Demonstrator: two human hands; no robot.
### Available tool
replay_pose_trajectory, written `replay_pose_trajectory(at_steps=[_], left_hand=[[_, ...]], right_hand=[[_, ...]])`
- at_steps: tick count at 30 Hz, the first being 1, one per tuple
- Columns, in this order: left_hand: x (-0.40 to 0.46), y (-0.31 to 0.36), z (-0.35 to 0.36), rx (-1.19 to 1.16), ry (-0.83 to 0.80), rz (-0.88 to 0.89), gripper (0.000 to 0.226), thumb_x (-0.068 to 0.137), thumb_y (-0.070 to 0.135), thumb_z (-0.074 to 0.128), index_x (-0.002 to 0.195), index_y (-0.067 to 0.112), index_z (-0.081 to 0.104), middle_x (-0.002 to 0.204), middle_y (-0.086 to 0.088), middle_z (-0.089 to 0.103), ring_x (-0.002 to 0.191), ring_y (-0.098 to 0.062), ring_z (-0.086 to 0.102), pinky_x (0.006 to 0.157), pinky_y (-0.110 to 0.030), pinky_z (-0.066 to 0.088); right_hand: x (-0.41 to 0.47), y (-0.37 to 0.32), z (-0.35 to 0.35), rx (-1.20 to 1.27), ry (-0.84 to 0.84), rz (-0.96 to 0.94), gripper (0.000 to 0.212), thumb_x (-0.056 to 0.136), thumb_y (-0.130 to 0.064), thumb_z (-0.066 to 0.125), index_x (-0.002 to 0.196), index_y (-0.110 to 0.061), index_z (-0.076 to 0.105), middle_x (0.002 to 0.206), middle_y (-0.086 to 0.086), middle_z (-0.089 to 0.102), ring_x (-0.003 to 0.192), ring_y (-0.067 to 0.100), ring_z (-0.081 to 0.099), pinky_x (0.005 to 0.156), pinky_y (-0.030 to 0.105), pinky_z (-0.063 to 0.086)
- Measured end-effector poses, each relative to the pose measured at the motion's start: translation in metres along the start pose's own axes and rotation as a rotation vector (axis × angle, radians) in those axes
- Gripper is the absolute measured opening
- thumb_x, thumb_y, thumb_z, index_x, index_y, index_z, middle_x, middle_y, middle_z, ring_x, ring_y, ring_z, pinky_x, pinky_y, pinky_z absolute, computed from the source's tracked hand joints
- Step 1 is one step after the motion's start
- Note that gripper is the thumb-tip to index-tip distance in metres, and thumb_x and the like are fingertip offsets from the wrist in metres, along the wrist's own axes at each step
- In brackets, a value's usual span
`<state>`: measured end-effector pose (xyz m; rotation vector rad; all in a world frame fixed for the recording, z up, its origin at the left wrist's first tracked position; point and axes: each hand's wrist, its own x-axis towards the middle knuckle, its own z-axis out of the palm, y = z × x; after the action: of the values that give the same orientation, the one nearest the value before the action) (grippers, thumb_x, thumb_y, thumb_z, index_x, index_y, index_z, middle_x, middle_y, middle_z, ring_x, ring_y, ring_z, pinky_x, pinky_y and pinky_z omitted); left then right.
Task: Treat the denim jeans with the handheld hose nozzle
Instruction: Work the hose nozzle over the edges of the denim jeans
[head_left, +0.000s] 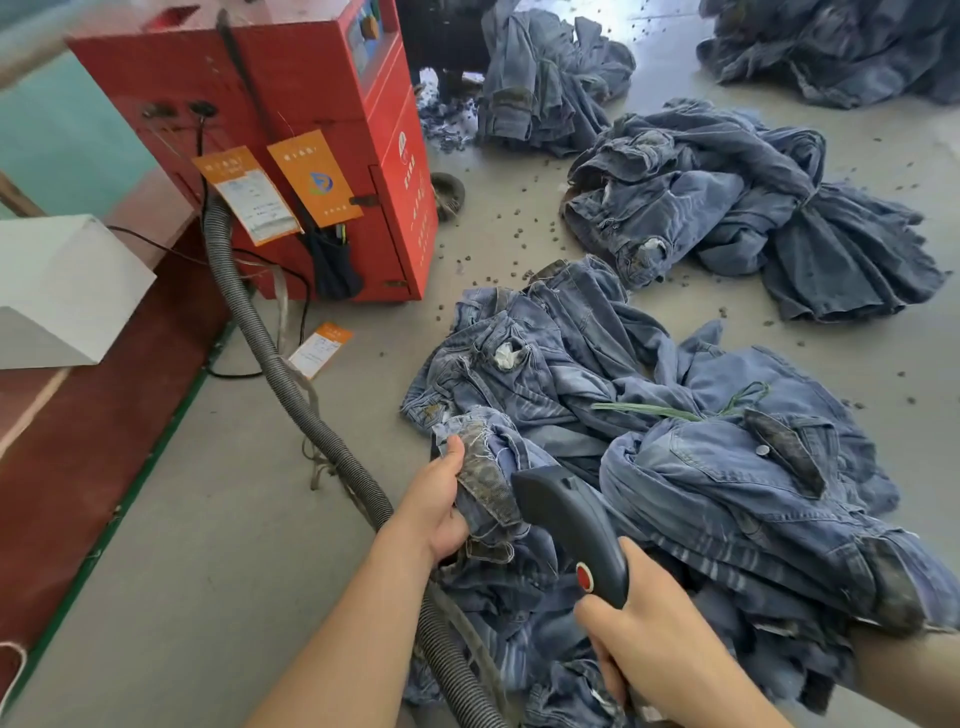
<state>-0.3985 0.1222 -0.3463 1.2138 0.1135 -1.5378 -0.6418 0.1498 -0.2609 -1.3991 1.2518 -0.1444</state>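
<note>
On the grey concrete floor (218, 519), a frayed, faded denim jeans (488, 483) hem is pinched by the left hand (441, 512); the dark hose nozzle (571, 525), red-buttoned, is gripped by the right hand (654, 634) just beside it.

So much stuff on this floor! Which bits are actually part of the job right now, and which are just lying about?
In use:
left hand gripping frayed jeans
right hand holding the hose nozzle
ribbed hose
red machine

Lying about:
other denim heaps
orange tag on the floor
white box
</note>
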Motion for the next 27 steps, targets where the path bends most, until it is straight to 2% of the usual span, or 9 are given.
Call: replay_pose_trajectory(at_steps=[2,4,8,11,16,20,23,25,27], left_hand=[[0.005,0.002,0.002,0.017,0.006,0.009,0.050,0.109,0.044,0.039,0.130,0.005,0.062,0.114,-0.023,0.075,0.099,-0.037,0.076,0.072,-0.049,0.063],[0.007,0.001,0.000,0.056,0.015,0.014,0.052,0.110,0.046,0.037,0.136,0.008,0.060,0.121,-0.023,0.073,0.109,-0.038,0.073,0.079,-0.049,0.062],[0.004,-0.006,-0.007,0.071,0.002,0.019,0.049,0.110,0.043,0.035,0.140,0.009,0.055,0.124,-0.025,0.071,0.112,-0.040,0.070,0.088,-0.056,0.060],[0.005,-0.002,-0.007,0.088,-0.014,0.030,0.046,0.110,0.043,0.035,0.139,0.012,0.055,0.123,-0.023,0.072,0.115,-0.041,0.069,0.098,-0.061,0.054],[0.006,-0.003,-0.003,0.086,-0.042,0.021,0.047,0.112,0.044,0.032,0.140,0.015,0.055,0.120,-0.022,0.073,0.106,-0.039,0.073,0.076,-0.053,0.062],[0.005,-0.008,-0.009,0.062,-0.086,-0.011,0.052,0.111,0.046,0.030,0.139,0.012,0.057,0.124,-0.024,0.071,0.109,-0.040,0.072,0.077,-0.053,0.062],[0.006,-0.003,-0.011,0.078,-0.096,-0.005,0.051,0.110,0.048,0.032,0.138,0.013,0.056,0.123,-0.022,0.072,0.108,-0.038,0.073,0.077,-0.053,0.062],[0.007,0.000,-0.009,0.079,-0.098,-0.001,0.050,0.111,0.047,0.031,0.140,0.014,0.054,0.123,-0.022,0.072,0.109,-0.039,0.073,0.078,-0.053,0.062],[0.008,-0.001,-0.007,0.071,-0.102,-0.008,0.051,0.111,0.047,0.030,0.143,0.013,0.053,0.126,-0.022,0.071,0.111,-0.039,0.071,0.079,-0.055,0.062]], right_hand=[[-0.002,-0.004,0.005,-0.140,0.000,0.011,0.019,0.073,-0.033,0.056,0.088,-0.024,0.048,0.053,-0.004,0.059,0.041,0.015,0.056,0.047,0.028,0.042],[0.003,-0.014,0.010,-0.247,0.005,-0.004,0.017,0.075,-0.033,0.058,0.087,-0.026,0.048,0.058,-0.004,0.062,0.044,0.012,0.057,0.050,0.031,0.046],[0.028,-0.039,0.003,-0.016,0.058,-0.063,0.011,0.088,-0.010,0.059,0.096,-0.015,0.051,0.061,0.008,0.061,0.044,0.025,0.056,0.044,0.032,0.043],[0.022,-0.039,-0.013,0.137,0.062,-0.049,0.011,0.089,-0.007,0.056,0.095,-0.012,0.049,0.058,0.010,0.057,0.042,0.025,0.051,0.045,0.033,0.042],[0.010,-0.029,0.005,-0.169,-0.022,-0.041,0.017,0.076,-0.023,0.058,0.090,-0.018,0.051,0.050,0.002,0.059,0.037,0.021,0.055,0.044,0.028,0.041],[0.038,-0.044,0.005,-0.084,0.051,-0.080,0.012,0.089,-0.013,0.059,0.096,-0.010,0.050,0.061,0.010,0.059,0.041,0.025,0.055,0.044,0.034,0.044],[0.021,-0.041,-0.009,0.036,0.046,-0.074,0.024,0.076,-0.029,0.062,0.091,-0.016,0.049,0.055,0.006,0.057,0.039,0.024,0.053,0.044,0.029,0.041],[0.004,-0.028,-0.010,-0.106,0.016,-0.049,0.023,0.067,-0.037,0.057,0.085,-0.025,0.050,0.051,-0.003,0.058,0.039,0.016,0.055,0.044,0.024,0.041],[-0.003,-0.019,-0.005,-0.261,-0.015,-0.012,0.021,0.069,-0.034,0.056,0.087,-0.025,0.052,0.054,-0.005,0.061,0.041,0.009,0.056,0.045,0.024,0.042]])
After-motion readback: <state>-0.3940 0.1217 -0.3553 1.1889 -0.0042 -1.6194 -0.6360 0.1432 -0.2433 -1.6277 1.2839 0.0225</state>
